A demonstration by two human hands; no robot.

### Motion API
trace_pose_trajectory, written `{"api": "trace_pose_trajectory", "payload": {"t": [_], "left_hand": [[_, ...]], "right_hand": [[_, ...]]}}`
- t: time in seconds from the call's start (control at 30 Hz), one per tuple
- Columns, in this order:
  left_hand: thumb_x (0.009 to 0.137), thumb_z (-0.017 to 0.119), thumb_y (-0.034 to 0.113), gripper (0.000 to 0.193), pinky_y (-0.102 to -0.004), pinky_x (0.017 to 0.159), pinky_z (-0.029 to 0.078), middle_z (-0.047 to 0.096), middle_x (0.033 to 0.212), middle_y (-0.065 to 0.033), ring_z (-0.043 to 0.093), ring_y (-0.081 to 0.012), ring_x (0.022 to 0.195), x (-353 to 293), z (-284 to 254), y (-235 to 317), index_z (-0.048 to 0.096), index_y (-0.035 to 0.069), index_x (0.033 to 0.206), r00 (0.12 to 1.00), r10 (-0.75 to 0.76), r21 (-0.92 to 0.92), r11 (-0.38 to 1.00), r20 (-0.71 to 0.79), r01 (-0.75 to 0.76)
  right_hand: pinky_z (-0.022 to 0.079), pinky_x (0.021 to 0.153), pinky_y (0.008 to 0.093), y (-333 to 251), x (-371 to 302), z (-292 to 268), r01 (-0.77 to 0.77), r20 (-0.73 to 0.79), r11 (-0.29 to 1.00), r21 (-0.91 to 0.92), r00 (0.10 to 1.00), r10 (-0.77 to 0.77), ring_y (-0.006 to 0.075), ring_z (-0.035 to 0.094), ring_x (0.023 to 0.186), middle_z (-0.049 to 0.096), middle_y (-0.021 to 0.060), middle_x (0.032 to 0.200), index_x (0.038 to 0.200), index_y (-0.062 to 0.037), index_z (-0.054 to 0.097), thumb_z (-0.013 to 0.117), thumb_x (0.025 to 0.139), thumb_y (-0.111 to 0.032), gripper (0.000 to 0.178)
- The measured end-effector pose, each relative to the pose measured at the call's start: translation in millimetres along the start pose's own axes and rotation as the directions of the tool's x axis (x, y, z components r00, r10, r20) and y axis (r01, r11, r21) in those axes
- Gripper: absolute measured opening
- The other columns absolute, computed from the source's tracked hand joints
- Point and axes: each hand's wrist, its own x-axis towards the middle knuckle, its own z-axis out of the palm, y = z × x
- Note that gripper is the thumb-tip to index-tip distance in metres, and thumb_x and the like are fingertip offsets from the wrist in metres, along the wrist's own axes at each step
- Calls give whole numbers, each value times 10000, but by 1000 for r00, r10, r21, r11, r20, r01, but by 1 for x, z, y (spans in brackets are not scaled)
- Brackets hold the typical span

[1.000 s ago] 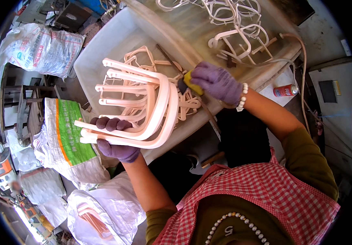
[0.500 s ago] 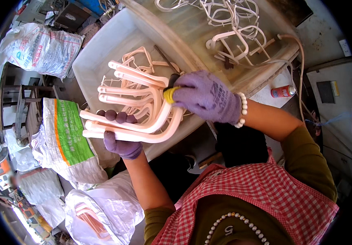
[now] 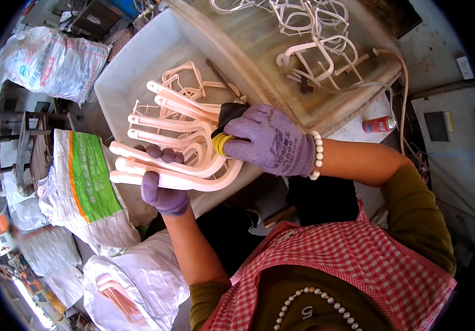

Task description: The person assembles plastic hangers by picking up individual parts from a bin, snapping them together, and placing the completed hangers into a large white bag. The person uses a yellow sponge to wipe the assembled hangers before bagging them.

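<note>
My left hand (image 3: 163,196), in a purple glove, is closed around several pale pink curved plastic parts (image 3: 193,179). Its thumb lies on the near side, and the other fingertips show between the arms of the parts. My right hand (image 3: 270,140), also gloved in purple, is closed at the bend of the bundle. A yellow wrap (image 3: 221,143) covers its thumb end. Beside its fingers, against the parts, is a dark piece (image 3: 231,113) whose kind I cannot make out. The bundle is over a pale plastic tub (image 3: 121,71).
Pink frame pieces (image 3: 185,77) and a thin dark rod (image 3: 221,77) lie in the tub. A second tub (image 3: 331,118) holds pale frames (image 3: 325,49) and a hose (image 3: 405,94). A red can (image 3: 379,124) is at right. Sacks (image 3: 91,182) and an open white bag (image 3: 160,270) stand at left.
My right hand has shifted slightly left and down along the bend, and more of the dark piece shows. The pink parts have spread a little in my left hand.
</note>
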Motion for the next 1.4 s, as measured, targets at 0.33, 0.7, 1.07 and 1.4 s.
{"api": "trace_pose_trajectory", "payload": {"t": [0.33,0.7,1.07,1.4], "left_hand": [[831,608,187,471,-401,898,439,517,1114,-54,511,-192,992,0,1,0,425,67,1248,994,40,-52,998,101,-35],[848,598,167,440,-395,897,429,512,1128,-47,506,-196,996,1,0,3,442,100,1253,1000,10,-39,999,21,-9],[868,581,176,401,-388,901,427,517,1127,-36,513,-186,991,3,5,10,445,103,1238,992,83,-95,993,100,-73],[846,597,229,460,-364,916,407,510,1061,-92,504,-214,985,8,9,2,416,35,1222,997,-44,-66,997,-59,40]], "right_hand": [[462,715,388,22,-13,13,-177,-146,980,95,971,189,246,598,821,585,50,916,935,-142,652,608,827,-197,130],[464,691,374,1,-3,4,25,-73,997,78,997,-20,231,593,786,572,48,880,896,-134,641,616,784,-196,131],[468,714,389,0,-7,-3,11,-124,996,93,992,1,264,599,809,597,75,945,890,-105,665,692,742,-160,160],[454,718,387,-16,6,1,29,-93,995,93,995,-21,267,574,823,577,67,944,880,-93,642,645,711,-175,187]]}}
